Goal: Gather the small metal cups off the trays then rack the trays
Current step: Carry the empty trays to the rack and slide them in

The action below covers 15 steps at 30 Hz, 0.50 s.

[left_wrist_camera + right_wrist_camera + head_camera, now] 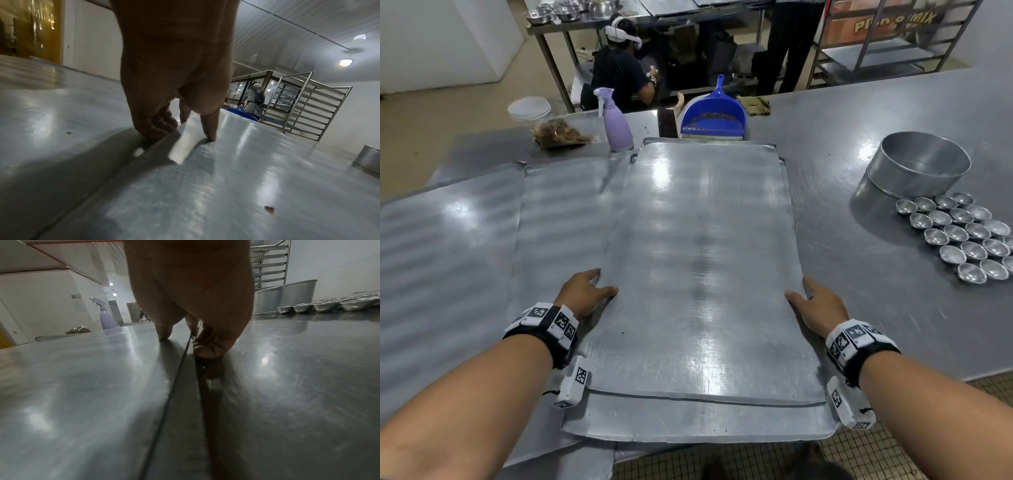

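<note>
A bare metal tray [702, 260] lies flat on the steel table [859, 308], stacked on a second tray [698, 419] whose near edge juts out under it toward the person; both hands grasp this top tray by its long sides. The left hand [582, 291] has its thumb laid on the tray's upper face and its fingers [158, 128] curled down round the left rim, as the left wrist view shows; the right hand [815, 305] mirrors it on the right rim, thumb on top, fingers [207, 348] tucked under the edge. Whether the tray is lifted at all I cannot tell.

More flat trays [482, 246] lie left of the held tray, partly overlapping one another. The small metal cups [962, 236] sit off the trays, packed in rows on the table well to the right of the held tray; just behind them stands a round metal tin [917, 164]. Beyond the tray's far end stand a purple spray bottle [616, 123], a blue dustpan [714, 114] and a brush [669, 120]; further left of the bottle lie a clear bag of brown scraps [560, 133] and a stack of white plates [529, 108]. A tall tray rack [308, 105] stands past the table's far end in the left wrist view.
</note>
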### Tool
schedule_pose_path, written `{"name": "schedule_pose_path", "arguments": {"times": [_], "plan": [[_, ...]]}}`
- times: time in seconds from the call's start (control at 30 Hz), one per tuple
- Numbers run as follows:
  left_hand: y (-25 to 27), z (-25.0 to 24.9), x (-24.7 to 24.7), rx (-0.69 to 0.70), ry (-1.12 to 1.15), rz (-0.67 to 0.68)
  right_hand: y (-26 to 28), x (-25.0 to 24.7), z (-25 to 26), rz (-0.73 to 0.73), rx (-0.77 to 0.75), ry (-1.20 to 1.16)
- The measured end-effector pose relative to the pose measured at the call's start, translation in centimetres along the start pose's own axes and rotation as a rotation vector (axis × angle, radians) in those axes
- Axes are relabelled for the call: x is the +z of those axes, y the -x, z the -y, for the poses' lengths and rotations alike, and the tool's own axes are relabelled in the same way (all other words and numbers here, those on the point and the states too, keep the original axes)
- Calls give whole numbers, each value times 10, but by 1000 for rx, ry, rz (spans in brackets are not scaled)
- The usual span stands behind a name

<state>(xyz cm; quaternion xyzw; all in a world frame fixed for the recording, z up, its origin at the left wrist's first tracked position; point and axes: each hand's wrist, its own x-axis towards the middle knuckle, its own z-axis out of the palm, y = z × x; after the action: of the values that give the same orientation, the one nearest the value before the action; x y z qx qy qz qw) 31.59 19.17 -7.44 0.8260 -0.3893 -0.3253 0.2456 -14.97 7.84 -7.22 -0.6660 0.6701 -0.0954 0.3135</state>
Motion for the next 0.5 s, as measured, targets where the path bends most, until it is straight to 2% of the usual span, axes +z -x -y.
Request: {"name": "schedule_pose_path", "arguments": {"times": [0.1,0.2,0.37,0.5], "plan": [[3,-3,1,9,-18,0,-1,1,1,13,5,11],[-5,8,3,-7,60,-4,-2,1,0,18,5,37],[8,-9,8,-37,185,-17,-2,-5,0,18,17,33],[22,-23,21,21,212,-16,-2,-17,-11,-4,21,16]]}}
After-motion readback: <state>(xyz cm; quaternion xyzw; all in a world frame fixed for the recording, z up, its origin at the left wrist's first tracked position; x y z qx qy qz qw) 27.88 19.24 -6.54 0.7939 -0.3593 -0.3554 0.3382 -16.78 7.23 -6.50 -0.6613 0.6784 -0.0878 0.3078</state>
